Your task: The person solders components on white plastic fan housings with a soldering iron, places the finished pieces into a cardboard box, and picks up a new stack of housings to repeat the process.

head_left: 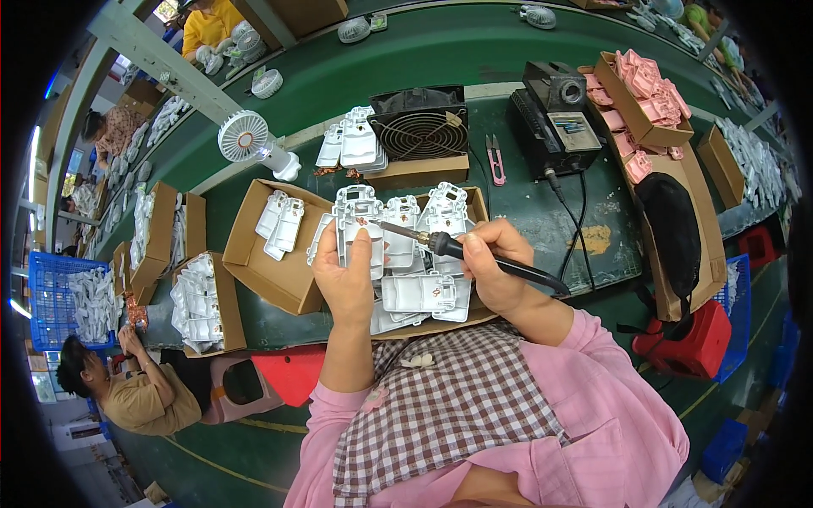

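My left hand [346, 269] is closed around a white plastic housing [345, 222], which it holds up over a cardboard box. In my right hand [494, 258] is a soldering iron [440, 243] with a black handle, its metal tip pointing left. The tip meets or hovers just over the small coppery parts near the housing's top; I cannot tell whether it touches. Below both hands, more white housings [418, 295] lie piled in the box, several with the same coppery bits in them.
A second cardboard box [246, 262] with a few housings stands left. Behind are a black fan [421, 134], pink-handled snips [496, 161] and a soldering station [555, 127], its cable hanging right. A handheld fan [245, 137] stands back left; pink parts [648, 85] fill a box right. A co-worker [148, 389] sits left.
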`<state>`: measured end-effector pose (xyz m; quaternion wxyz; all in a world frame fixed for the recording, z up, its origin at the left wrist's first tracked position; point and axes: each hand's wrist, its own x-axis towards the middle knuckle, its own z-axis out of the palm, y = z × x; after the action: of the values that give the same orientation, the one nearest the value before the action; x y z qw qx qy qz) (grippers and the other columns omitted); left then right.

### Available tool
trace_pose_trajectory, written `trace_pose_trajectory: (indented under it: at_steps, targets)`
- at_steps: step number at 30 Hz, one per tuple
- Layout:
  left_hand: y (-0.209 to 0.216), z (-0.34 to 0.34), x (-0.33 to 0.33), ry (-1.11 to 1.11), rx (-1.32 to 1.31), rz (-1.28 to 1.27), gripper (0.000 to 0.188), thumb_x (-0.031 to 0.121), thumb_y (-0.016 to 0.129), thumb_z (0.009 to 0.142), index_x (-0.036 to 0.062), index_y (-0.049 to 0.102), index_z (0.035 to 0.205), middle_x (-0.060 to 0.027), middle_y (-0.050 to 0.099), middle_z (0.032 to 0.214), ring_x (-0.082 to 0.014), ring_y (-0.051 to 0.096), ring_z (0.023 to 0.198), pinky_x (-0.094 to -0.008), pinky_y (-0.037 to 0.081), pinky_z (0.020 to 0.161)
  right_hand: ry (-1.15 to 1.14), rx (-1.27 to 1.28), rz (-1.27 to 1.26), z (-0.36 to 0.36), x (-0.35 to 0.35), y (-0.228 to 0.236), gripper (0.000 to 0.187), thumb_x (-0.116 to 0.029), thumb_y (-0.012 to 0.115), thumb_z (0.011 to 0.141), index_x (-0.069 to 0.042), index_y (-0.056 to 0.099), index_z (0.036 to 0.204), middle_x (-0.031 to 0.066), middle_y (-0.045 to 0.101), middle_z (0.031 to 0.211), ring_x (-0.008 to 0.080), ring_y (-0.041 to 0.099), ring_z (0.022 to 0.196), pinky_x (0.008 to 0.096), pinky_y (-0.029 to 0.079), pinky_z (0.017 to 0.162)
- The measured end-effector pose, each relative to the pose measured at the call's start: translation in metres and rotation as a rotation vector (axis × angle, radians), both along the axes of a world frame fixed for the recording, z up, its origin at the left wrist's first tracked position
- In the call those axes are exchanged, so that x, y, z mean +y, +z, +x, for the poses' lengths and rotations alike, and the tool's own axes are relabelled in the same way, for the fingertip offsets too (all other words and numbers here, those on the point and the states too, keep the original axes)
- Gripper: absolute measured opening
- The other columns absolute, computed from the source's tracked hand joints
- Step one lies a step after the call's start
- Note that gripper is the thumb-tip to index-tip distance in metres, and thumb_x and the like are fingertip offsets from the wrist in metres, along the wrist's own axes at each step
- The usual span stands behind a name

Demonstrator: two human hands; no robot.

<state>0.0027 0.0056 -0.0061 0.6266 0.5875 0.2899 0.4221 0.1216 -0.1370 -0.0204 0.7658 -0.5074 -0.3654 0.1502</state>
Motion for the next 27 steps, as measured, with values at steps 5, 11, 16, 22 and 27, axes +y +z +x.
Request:
trace_pose_trajectory:
  at_steps: [5, 11, 16, 22, 27]
  targets:
    - [0.006, 0.0, -0.004, -0.023, 0.008, -0.071, 0.021, 0.002, 0.058, 0.087, -0.0027, 0.059, 0.107, -0.0035, 0.062, 0.086, -0.0059, 0.056, 0.066, -0.0208, 0.048, 0.056, 0.009, 0.037, -0.025, -0.001, 0.0, 0.004, 0.012, -0.009, 0.061, 0.09, -0.001, 0.055, 0.082, -0.0006, 0.055, 0.068, 0.0023, 0.046, 0.058, 0.02, 0.038, 0.049]
    - [-0.002, -0.003, 0.0, 0.013, 0.062, -0.01, 0.022, 0.003, 0.06, 0.086, -0.0037, 0.06, 0.107, -0.0027, 0.063, 0.088, -0.0051, 0.055, 0.073, -0.0204, 0.046, 0.063, 0.0, 0.027, -0.045, -0.002, 0.0, 0.006, 0.013, -0.01, 0.061, 0.089, -0.002, 0.055, 0.081, -0.0007, 0.056, 0.067, 0.0022, 0.046, 0.058, 0.0199, 0.038, 0.049]
    - [-0.003, -0.003, 0.001, 0.024, 0.072, 0.007, 0.024, 0.003, 0.06, 0.085, -0.0044, 0.061, 0.108, -0.0036, 0.064, 0.092, -0.0065, 0.056, 0.08, -0.0217, 0.045, 0.072, -0.004, 0.025, -0.05, -0.002, 0.001, 0.005, 0.014, -0.011, 0.062, 0.089, -0.002, 0.056, 0.081, -0.001, 0.056, 0.065, 0.0023, 0.046, 0.057, 0.0202, 0.038, 0.048]
    - [-0.005, -0.003, 0.001, 0.024, 0.073, 0.018, 0.025, 0.002, 0.06, 0.085, -0.0045, 0.061, 0.108, -0.0039, 0.064, 0.094, -0.0073, 0.056, 0.083, -0.0224, 0.045, 0.075, -0.016, -0.038, -0.048, 0.001, 0.002, 0.0, 0.015, -0.011, 0.055, 0.092, -0.001, 0.052, 0.081, 0.0044, 0.056, 0.067, 0.0049, 0.047, 0.049, 0.0197, 0.04, 0.044]
    - [-0.005, -0.004, 0.001, 0.014, 0.087, -0.008, 0.026, 0.002, 0.06, 0.084, -0.0042, 0.061, 0.109, -0.0034, 0.064, 0.093, -0.0069, 0.056, 0.081, -0.0218, 0.046, 0.073, -0.014, 0.051, -0.043, 0.0, 0.001, 0.001, 0.016, -0.013, 0.055, 0.092, -0.002, 0.051, 0.081, 0.0056, 0.057, 0.069, 0.0052, 0.048, 0.049, 0.0195, 0.04, 0.044]
